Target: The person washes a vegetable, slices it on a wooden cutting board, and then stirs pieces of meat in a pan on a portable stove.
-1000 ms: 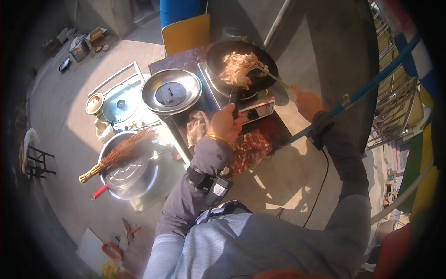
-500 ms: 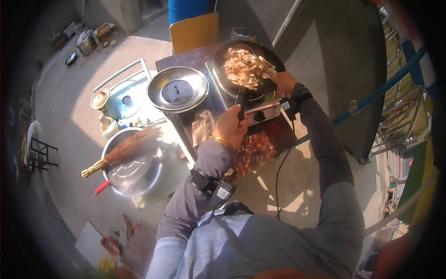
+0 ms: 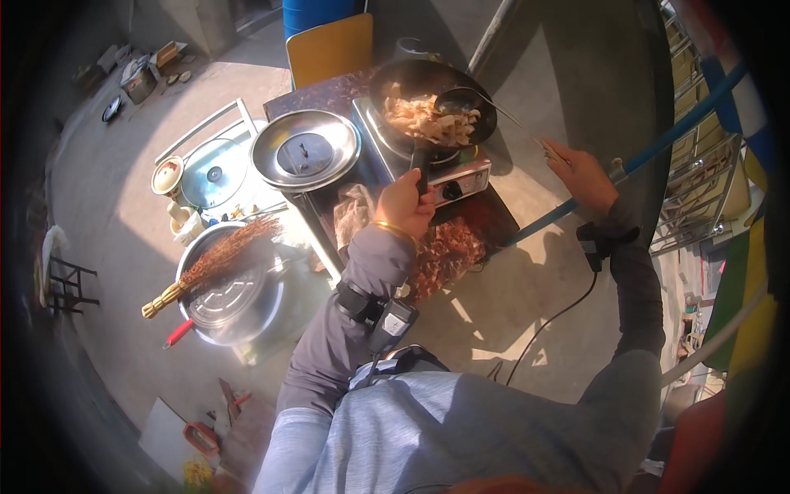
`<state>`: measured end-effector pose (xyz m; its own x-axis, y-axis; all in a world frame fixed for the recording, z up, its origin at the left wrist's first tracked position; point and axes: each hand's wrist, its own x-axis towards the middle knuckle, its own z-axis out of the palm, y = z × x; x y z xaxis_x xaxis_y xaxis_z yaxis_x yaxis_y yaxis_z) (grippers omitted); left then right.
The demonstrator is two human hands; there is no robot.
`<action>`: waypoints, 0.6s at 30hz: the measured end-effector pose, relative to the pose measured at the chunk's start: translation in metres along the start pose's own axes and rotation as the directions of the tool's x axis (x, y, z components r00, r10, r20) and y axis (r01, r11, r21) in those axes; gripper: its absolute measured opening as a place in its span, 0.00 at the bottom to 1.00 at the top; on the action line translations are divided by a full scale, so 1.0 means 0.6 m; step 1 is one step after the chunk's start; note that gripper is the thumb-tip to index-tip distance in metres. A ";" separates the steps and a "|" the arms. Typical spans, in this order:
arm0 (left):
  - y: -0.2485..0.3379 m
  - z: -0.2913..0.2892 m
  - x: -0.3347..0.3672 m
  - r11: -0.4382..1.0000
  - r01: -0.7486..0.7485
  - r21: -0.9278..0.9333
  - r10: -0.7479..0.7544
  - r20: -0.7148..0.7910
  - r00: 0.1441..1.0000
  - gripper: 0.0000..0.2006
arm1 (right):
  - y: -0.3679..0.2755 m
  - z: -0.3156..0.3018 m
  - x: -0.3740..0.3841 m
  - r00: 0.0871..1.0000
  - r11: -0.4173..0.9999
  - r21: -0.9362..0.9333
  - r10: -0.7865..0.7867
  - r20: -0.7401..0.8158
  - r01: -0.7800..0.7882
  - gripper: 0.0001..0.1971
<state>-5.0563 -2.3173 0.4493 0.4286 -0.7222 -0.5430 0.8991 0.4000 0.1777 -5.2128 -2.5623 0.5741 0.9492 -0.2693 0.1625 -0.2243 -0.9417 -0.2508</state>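
The left hand (image 3: 403, 206) has its fingers clamped round the straight black handle (image 3: 420, 156) of a round, dark, slope-sided pan (image 3: 393, 81), which sits over a boxy, shiny metal stove (image 3: 471, 179) at the far right of the table (image 3: 317, 97). Pale, thin, irregular slices (image 3: 428, 123) heap inside. The right hand (image 3: 586, 179) pinches a ladle (image 3: 512, 118) by its slender handle, fingers together, its rounded bowl among the slices. Left of the stove lies a smooth, wide-rimmed steel dish (image 3: 340, 169); nearer left, a bristly straw broom (image 3: 226, 257).
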 end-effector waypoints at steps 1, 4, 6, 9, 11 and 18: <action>0.002 -0.004 0.003 1.000 0.000 -0.007 0.000 0.004 1.000 0.07 | -0.004 -0.011 -0.002 0.994 0.996 0.094 -0.016 0.111 0.006 0.19; -0.002 -0.013 0.012 1.000 0.008 0.023 -0.009 0.037 0.999 0.08 | -0.028 0.027 -0.018 0.984 0.997 -0.055 -0.036 0.173 0.046 0.18; -0.004 -0.014 0.009 1.000 -0.005 0.021 0.004 0.043 0.999 0.07 | -0.019 0.097 0.001 0.994 0.995 -0.098 -0.015 0.109 0.026 0.17; -0.003 -0.010 0.004 1.000 -0.024 0.016 0.024 0.032 0.999 0.07 | -0.019 0.147 0.052 0.998 0.989 -0.139 0.046 0.038 -0.041 0.16; 0.000 -0.012 0.002 0.999 -0.041 0.017 0.041 0.012 0.999 0.07 | -0.009 0.166 0.083 0.998 0.990 -0.128 0.059 -0.019 -0.061 0.16; -0.006 -0.010 0.004 0.996 -0.067 0.059 0.067 0.012 0.998 0.07 | 0.015 0.218 0.234 0.976 0.989 0.086 0.132 -0.171 -0.118 0.15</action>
<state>-5.0590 -2.3172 0.4426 0.4888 -0.7007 -0.5197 0.8718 0.4138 0.2621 -5.0530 -2.5820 0.4699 0.8595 -0.4216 0.2890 -0.3154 -0.8824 -0.3491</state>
